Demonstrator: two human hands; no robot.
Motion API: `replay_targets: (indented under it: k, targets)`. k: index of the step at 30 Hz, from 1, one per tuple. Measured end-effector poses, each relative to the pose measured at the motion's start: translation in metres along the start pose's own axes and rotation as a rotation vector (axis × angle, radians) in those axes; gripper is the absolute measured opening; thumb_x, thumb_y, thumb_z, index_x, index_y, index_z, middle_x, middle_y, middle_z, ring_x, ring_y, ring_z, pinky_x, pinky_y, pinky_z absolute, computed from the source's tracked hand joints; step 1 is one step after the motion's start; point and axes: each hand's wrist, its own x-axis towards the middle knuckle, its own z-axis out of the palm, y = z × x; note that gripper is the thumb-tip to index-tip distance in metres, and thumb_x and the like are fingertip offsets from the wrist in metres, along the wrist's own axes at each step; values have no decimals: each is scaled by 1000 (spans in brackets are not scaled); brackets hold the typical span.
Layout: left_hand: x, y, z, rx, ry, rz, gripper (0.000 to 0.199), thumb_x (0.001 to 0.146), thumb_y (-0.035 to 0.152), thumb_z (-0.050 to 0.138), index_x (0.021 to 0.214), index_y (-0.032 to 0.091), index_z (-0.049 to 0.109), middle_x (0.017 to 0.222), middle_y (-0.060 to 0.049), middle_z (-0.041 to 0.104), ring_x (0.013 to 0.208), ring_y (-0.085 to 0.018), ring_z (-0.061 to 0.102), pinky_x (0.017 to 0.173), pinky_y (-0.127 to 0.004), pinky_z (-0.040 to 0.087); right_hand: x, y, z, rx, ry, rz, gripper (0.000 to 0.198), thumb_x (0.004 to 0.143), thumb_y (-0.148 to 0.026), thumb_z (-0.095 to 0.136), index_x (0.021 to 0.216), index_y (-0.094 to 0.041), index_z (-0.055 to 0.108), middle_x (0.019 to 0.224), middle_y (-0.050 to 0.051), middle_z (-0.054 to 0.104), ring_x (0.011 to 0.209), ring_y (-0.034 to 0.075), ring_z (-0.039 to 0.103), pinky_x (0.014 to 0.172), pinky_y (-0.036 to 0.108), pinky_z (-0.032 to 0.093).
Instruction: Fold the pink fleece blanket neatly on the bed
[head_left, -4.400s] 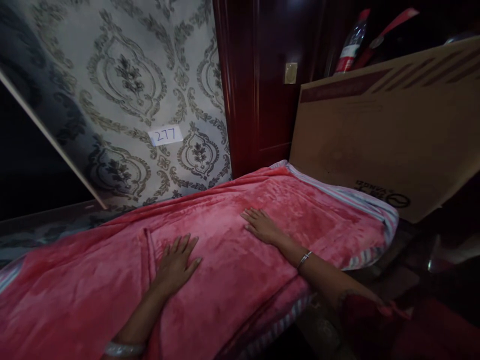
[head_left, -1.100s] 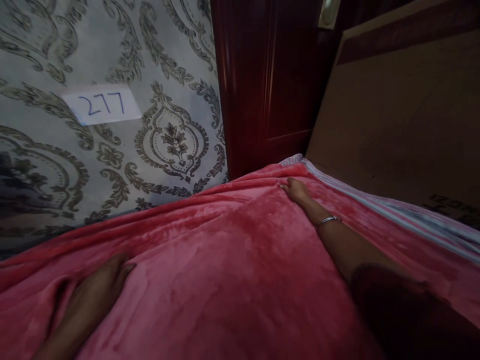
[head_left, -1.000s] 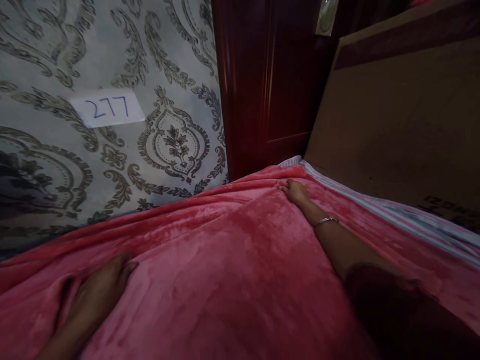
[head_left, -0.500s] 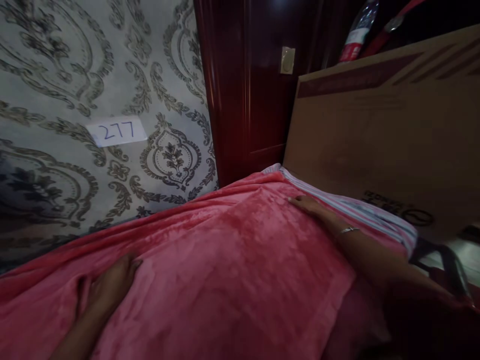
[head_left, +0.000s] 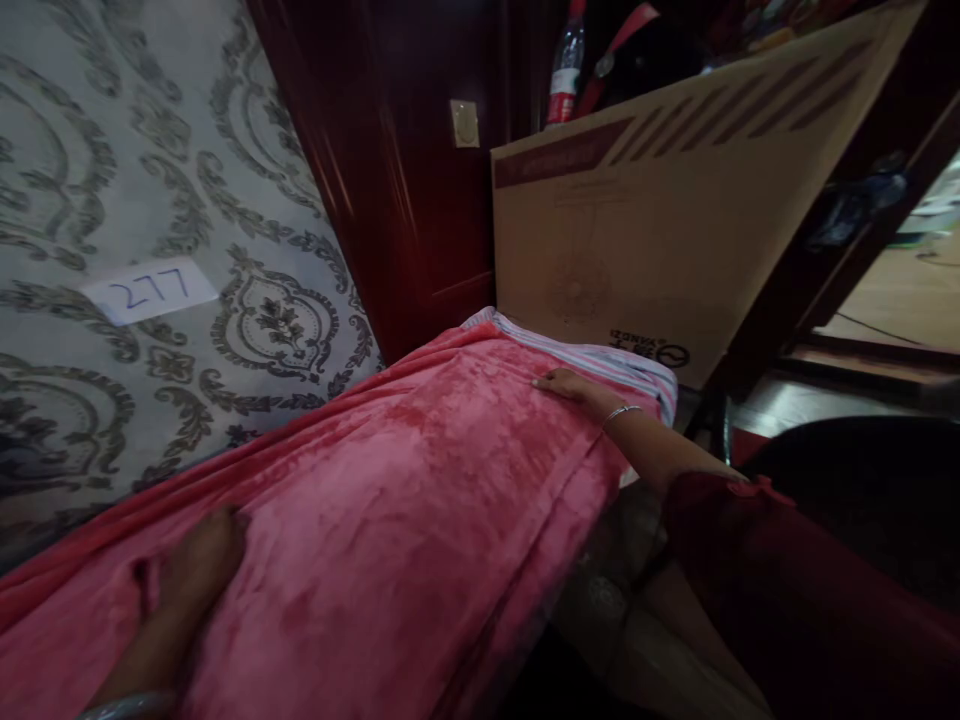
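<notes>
A pink plush blanket [head_left: 390, 520] is spread in front of me, with a striped cloth edge [head_left: 585, 352] showing at its far side. My left hand [head_left: 206, 550] rests at the near left with fingers curled into the blanket, beside a raised fold; the fingertips are partly hidden. Farther off, my right hand [head_left: 566, 384] lies on the blanket near the striped edge. Its fingers are stretched out along the surface, and a silver bracelet [head_left: 624, 410] circles that wrist.
A large cardboard box [head_left: 600, 250] stands behind the far end, with a bottle [head_left: 565, 80] just behind its top edge. Patterned wallpaper [head_left: 165, 200] and a dark red wooden panel [head_left: 390, 150] border the left. A dark rounded object [head_left: 862, 480] is at the right.
The view has swung right, bringing more of the box and a doorway-like opening into sight. My right hand has come slightly nearer along the blanket; the left stays on its spot.
</notes>
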Motion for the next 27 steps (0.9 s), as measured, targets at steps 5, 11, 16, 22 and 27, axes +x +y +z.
replay_targets:
  k: [5,11,16,22,27]
  targets:
    - [-27,41,-8,78,195,274,53,94,37,32,128,4,57,135,-26,58,125,-39,57,98,-49,51,-33,25,-28,-22,-56,27,43,88,-57,63,106,-20,75,111,7,74,94,21,67,87,28,50]
    - [-79,133,23,-87,77,726,53,95,36,43,145,19,51,154,-14,46,144,-31,40,116,-53,33,-53,24,-25,-138,-22,39,36,93,-46,60,97,-14,75,103,12,75,87,21,67,77,25,48]
    - [-103,160,45,-127,129,810,50,100,40,40,147,25,49,157,-12,41,147,-31,35,117,-59,28,-62,21,-15,-211,88,31,34,97,-40,55,102,-11,72,107,15,73,91,21,66,78,25,45]
    - [-105,154,39,-169,59,791,51,101,41,38,147,22,49,156,-13,42,147,-30,35,118,-58,26,-85,22,-16,-269,195,-63,31,96,-29,54,118,-13,66,121,14,69,106,23,63,88,27,44]
    - [-128,153,32,-239,-17,881,56,101,45,36,151,20,43,158,-13,40,148,-29,32,120,-55,27,-94,25,-20,-315,184,-121,27,95,-27,53,109,-12,71,117,14,70,110,23,60,95,26,41]
